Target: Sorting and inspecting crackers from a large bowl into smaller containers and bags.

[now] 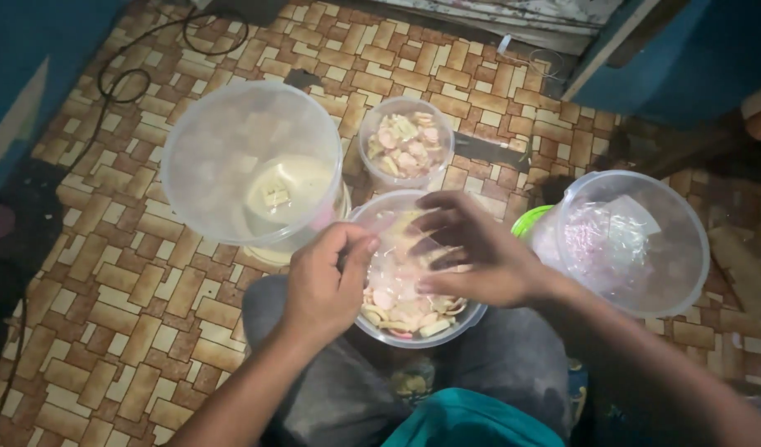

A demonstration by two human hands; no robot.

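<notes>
On the tiled floor (149, 331), between the knees, a clear tub (414, 319) of pale and pink crackers (397, 310) is held at its rim, and both hands are kept over it. The left hand (322, 285) is curled nearly closed at the tub's near-left rim, thumb and fingers pinched together; whether a cracker is gripped inside cannot be told. The right hand (472, 248) is spread flat and open above the tub's mouth, fingers splayed, nothing being gripped. Just behind the tub a small tub (405, 142) with more crackers is set, to the left a large tub (252, 161) with a pale jar (285, 194) seen through its wall, and to the right a bagged tub (629, 240) beside a green lid (529, 219). The likeliest trouble is judged to be a spill: the tub is wedged between the legs rather than laid flat, so it could be tipped by a shifted knee or by a press on the near rim, and crackers would be scattered over the floor. Brittle pieces could be crushed if the open palm is pushed down. The large tub stands touching or almost touching the near one, so it could be knocked by the left elbow. A black cable (115, 83) lies well apart at the far left.
</notes>
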